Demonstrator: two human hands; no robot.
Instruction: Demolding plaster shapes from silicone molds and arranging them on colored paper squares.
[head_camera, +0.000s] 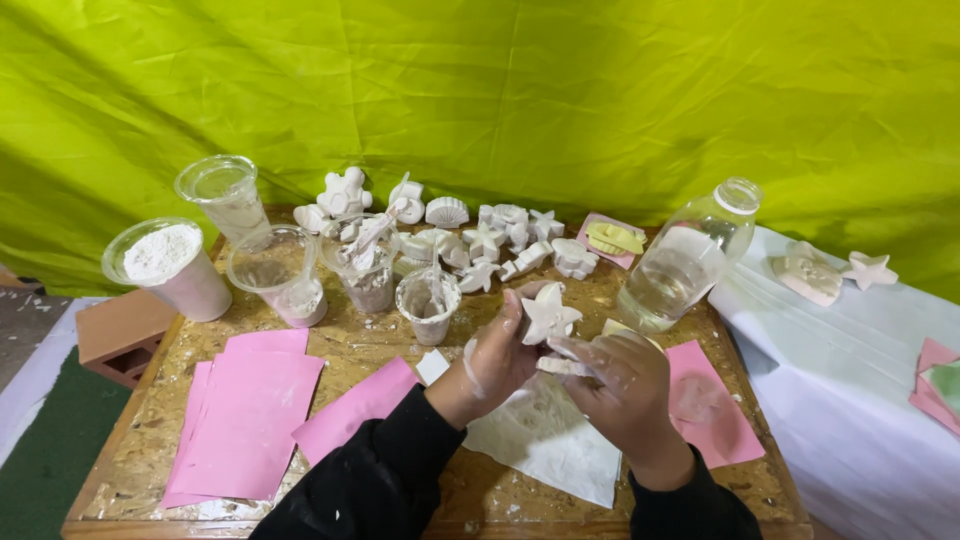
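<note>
- Left hand: raised above the table, fingers closed around a white plaster starfish cast, thumb up along its left edge. Skin dusted white.
- Right hand: just right of the left hand and touching it; fingertips pinch a small white piece directly under the starfish cast. What that piece is cannot be told.
- Both hands are together, clamped on the cast and the piece below it; dark sleeves run down to the near edge.
- Below the hands: a white sheet lies flat on the table.
- Left of the hands: several pink sheets, overlapping.
- Right of the right hand: one more pink sheet, partly under the wrist.
- Beyond the hands: a small plastic cup smeared white, near the left hand; behind it a cluster of white shell and starfish casts.
- Far left of the hands: a cup of white powder and further clear cups.
- Beyond the right hand: a clear bottle, leaning, partly filled with clear liquid.
- Far right: a white-covered surface bearing two more casts.
</note>
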